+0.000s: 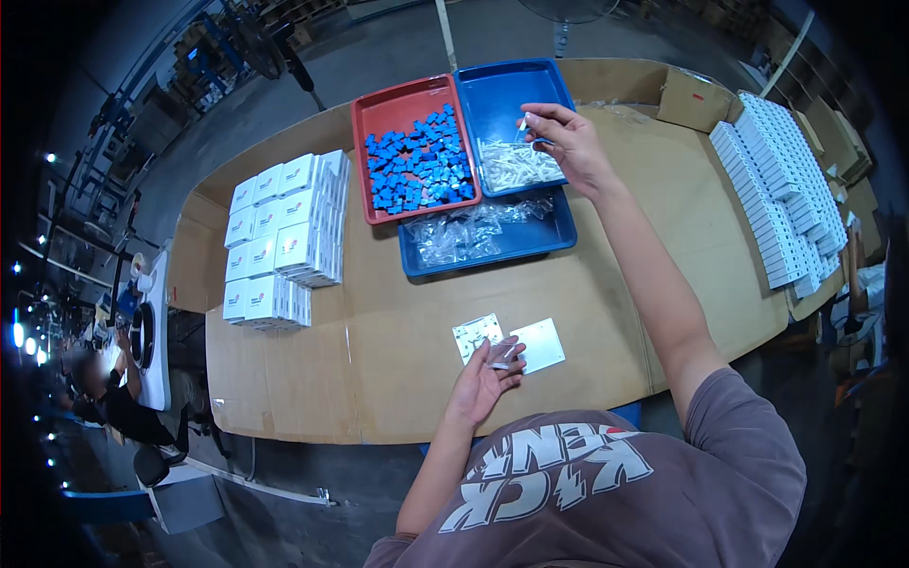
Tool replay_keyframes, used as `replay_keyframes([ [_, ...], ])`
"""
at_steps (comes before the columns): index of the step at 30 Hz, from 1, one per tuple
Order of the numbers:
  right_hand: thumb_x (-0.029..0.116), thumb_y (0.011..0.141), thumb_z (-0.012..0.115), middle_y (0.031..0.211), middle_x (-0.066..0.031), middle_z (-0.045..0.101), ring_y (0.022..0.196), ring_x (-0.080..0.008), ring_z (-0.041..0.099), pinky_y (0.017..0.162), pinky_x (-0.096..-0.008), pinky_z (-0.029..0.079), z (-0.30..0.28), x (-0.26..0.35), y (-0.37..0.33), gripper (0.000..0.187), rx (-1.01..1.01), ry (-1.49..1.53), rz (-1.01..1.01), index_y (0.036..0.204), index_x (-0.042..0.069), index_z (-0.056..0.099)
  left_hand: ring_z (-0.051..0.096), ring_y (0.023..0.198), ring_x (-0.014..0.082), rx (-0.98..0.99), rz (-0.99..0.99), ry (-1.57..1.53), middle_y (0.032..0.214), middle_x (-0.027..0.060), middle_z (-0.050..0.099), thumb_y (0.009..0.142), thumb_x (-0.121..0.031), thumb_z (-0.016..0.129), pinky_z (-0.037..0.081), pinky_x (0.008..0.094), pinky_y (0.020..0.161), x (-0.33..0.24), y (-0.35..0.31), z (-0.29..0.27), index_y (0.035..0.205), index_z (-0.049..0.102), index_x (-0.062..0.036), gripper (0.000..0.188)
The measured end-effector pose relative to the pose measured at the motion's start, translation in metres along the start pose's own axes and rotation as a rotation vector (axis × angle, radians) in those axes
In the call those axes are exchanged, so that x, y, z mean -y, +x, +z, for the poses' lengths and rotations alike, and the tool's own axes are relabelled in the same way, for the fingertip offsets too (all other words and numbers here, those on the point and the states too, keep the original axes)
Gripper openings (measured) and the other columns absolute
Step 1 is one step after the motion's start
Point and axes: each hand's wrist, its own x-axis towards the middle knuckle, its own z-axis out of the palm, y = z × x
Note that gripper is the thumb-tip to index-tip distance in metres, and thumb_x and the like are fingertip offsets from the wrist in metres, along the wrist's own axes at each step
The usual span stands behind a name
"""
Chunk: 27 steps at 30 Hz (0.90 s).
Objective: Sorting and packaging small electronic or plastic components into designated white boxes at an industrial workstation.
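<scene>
My right hand [566, 147] is raised over the far blue tray [500, 87], its thumb and fingertips pinching a small white stick-like piece [524, 123]. Many similar white pieces [516, 165] lie in that tray. Close to my body, my left hand [486, 381] is palm up, with its fingers curled on a small clear plastic bag [503, 354]; the bag's contents are too small to make out. Just beyond the left hand lies a white plate with cut-outs [473, 333]. A plain white square plate [544, 345] lies to its right, partly behind my fingers.
A red tray [363, 133] holds many small blue parts. The nearer blue tray [454, 268] contains clear plastic bags. White boxes [275, 237] are stacked on the left, with more white boxes [772, 189] on the right. Cardboard walls [615, 80] edge the table. Another person [133, 402] sits far left.
</scene>
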Motion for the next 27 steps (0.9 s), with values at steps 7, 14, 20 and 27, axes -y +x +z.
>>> replay_keyframes([
  [7, 0.018, 0.097, 0.076, 0.105, -0.0055, 0.076, 0.088, -0.0105, 0.068, 0.078, -0.0251, 0.052, -0.002, 0.026, -0.046, 0.023, 0.11, 0.147, -0.049, 0.116, 0.006, 0.07, 0.071, 0.106, 0.0266, -0.031, 0.002, -0.017, 0.13, 0.0169, 0.068, 0.113, -0.041, 0.039, 0.06, 0.0407, 0.089, 0.003, 0.009, -0.007, 0.144, 0.053, 0.0021, 0.055],
  [14, 0.008, 0.092, 0.077, 0.092, -0.0007, 0.073, 0.084, -0.0053, 0.064, 0.075, -0.0218, 0.05, 0.006, -0.061, -0.117, 0.013, 0.135, -0.376, -0.043, 0.103, 0.001, 0.074, 0.07, 0.103, 0.0208, -0.106, 0.072, -0.021, 0.13, 0.0135, 0.069, 0.112, -0.045, 0.042, 0.057, 0.0342, 0.086, -0.01, 0.013, 0.007, 0.142, 0.056, -0.0027, 0.054],
  [20, 0.007, 0.092, 0.077, 0.087, 0.0, 0.072, 0.077, -0.0031, 0.058, 0.069, -0.0203, 0.047, 0.024, -0.105, -0.196, 0.015, 0.27, -0.223, 0.341, 0.105, 0.0, 0.075, 0.071, 0.1, 0.0209, -0.075, 0.06, 0.004, 0.126, 0.0125, 0.071, 0.111, -0.044, 0.045, 0.058, 0.0342, 0.083, -0.009, 0.01, 0.004, 0.139, 0.057, -0.0032, 0.051],
  [27, 0.009, 0.091, 0.077, 0.093, -0.0005, 0.073, 0.084, -0.0053, 0.062, 0.073, -0.0233, 0.048, 0.021, -0.091, -0.198, 0.014, 0.405, -0.404, 0.329, 0.103, 0.002, 0.075, 0.071, 0.104, 0.0211, -0.062, 0.046, 0.044, 0.128, 0.0149, 0.071, 0.111, -0.042, 0.046, 0.057, 0.0336, 0.084, -0.004, 0.015, 0.013, 0.138, 0.057, -0.0047, 0.047],
])
